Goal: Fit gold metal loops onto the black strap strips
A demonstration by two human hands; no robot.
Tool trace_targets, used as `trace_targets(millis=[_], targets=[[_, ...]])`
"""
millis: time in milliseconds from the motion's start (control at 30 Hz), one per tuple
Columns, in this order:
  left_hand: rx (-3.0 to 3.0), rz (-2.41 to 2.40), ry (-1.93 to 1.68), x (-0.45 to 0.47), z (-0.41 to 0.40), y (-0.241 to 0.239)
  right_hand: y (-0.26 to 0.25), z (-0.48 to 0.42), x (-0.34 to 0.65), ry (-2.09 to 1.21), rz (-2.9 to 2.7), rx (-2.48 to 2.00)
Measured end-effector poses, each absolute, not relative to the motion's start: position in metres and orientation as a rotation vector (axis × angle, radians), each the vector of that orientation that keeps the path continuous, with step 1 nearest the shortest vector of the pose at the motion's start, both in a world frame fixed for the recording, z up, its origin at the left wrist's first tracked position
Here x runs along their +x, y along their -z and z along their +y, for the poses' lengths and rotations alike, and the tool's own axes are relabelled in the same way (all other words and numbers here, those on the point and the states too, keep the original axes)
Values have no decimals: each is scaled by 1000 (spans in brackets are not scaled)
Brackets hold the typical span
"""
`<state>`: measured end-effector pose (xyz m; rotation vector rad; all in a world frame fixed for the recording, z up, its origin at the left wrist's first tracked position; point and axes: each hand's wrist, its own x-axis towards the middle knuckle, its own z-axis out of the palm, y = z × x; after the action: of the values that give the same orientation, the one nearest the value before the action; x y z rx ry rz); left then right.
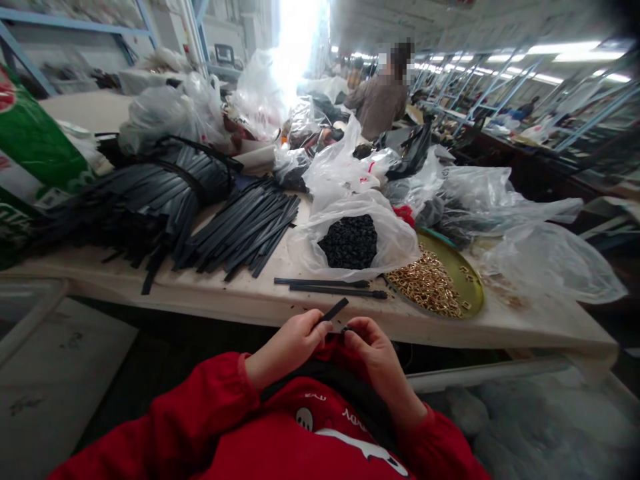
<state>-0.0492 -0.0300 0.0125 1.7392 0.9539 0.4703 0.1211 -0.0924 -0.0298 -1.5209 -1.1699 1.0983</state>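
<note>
My left hand (pixel 293 343) is closed around a narrow black strap (pixel 334 310), whose tip pokes up toward the table edge. My right hand (pixel 367 347) is closed beside it, fingers pinched on a small dark piece (pixel 346 329) at the strap. Both hands hover in front of my red sleeves, just below the table's near edge. On the table ahead lie two finished black straps (pixel 330 287), an open plastic bag of small black pieces (pixel 350 241) and a round yellow tray (pixel 473 283) holding gold metal fittings (pixel 427 283).
Piles of black straps (pixel 240 227) cover the table's left half, with a bundled heap (pixel 160 187) behind. Clear plastic bags (pixel 500 200) crowd the back and right. A green and white sack (pixel 30 153) stands far left. Another person (pixel 383 93) works farther back.
</note>
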Motion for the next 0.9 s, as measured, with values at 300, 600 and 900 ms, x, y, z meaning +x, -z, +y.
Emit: trace_targets(millis=[300, 600, 900], targets=[[1617, 901, -410, -27, -4, -7, 10, -73, 112, -1320, -761, -1268], [1783, 1000, -365, -17, 19, 0, 23, -50, 124, -1275, -827, -1362], [1842, 1098, -310, -12, 29, 5, 36, -42, 130, -1464, -661, -1382]])
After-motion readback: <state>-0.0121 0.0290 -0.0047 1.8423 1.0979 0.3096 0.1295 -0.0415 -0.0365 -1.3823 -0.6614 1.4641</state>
